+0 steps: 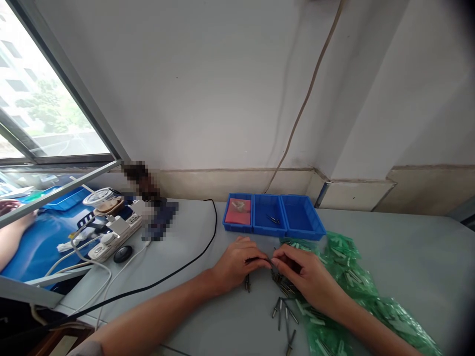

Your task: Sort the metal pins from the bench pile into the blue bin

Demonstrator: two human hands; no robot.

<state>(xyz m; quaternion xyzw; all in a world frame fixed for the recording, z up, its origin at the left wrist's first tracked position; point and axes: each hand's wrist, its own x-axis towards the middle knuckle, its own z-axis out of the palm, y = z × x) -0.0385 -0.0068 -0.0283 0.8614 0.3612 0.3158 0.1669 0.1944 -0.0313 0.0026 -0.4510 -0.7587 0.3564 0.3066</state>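
Note:
My left hand and my right hand meet just in front of the blue bins, thumbs and fingers pinched. Between their fingertips is something small, thin and dark that I cannot make out. Below and beside the right hand lies a pile of thin metal pins, partly covered by it. More loose metal pins are scattered nearer to me, and a few lie beneath the left hand. Green plastic bags with pale, slender pieces inside spread around and under the right forearm.
Three joined blue bins stand near the wall; the left holds a pink sheet, the middle a few dark pins. A black cable crosses the grey table. Leftward are a power strip, a round black object and another person's arm.

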